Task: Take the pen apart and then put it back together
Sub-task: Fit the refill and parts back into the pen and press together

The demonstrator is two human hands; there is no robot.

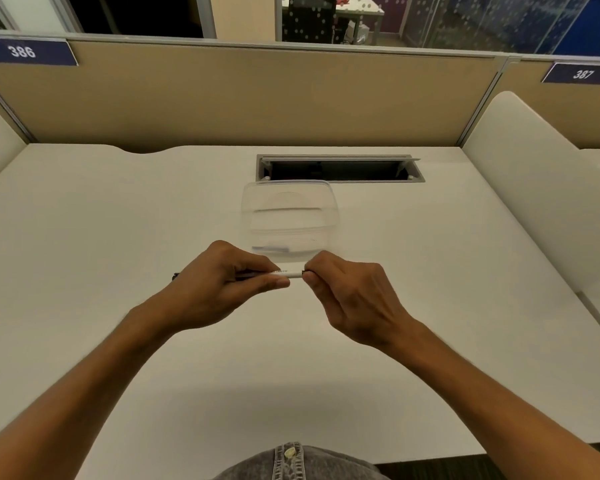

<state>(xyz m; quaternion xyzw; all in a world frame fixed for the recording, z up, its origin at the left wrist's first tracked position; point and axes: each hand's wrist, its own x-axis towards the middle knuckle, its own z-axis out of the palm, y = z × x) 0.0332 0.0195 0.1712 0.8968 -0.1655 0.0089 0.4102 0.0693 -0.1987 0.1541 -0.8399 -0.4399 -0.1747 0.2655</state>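
Pen held level between both hands

The pen (293, 273) lies horizontal above the white surface (118, 220), just in front of a clear tub (290, 216). Left hand (219, 282) wraps the barrel, fingers (278, 281) pinching it near the middle. Right hand (350, 299) pinches the pen's right end with its fingers (310, 277). A dark tip protrudes left of the left hand

Most of the pen (293, 273) is buried inside the left hand (219, 282), and its right end vanishes under the right hand's (354, 299) fingertips. Something bluish at the near wall of the clear container (290, 216), mid-frame, is too blurred to name. Both forearms run off the bottom corners.
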